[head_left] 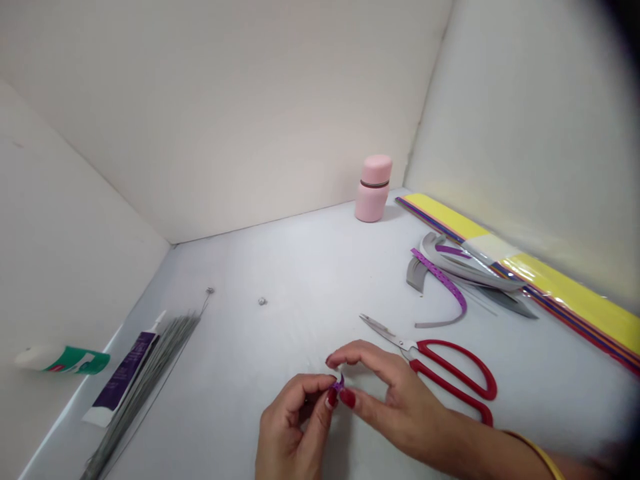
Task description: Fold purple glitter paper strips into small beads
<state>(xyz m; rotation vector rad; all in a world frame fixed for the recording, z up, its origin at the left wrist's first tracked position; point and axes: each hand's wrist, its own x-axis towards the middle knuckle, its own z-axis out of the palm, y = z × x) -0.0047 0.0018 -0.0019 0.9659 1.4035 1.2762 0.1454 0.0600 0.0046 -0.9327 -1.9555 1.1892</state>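
White tabletop (310,267) is spreading before me, one yellow-topped pack (555,280) lying right, one wire bundle (145,385) left. Between them, my left hand (297,423) and right hand (395,403) are nearly touching. One pair of scissors (409,345), one bottle (373,193) and two tubes (121,377) are resting around. My left fingers are pinching one purple scrap (339,385); my right thumb and forefinger are curving loosely apart around it. Two metal bits (263,301) are lying beyond.

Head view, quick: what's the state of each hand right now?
Left hand: closed, pinching a small, curled purple strip.
Right hand: thumb at the strip, index fingertip apart from it; whether it grips cannot be told.
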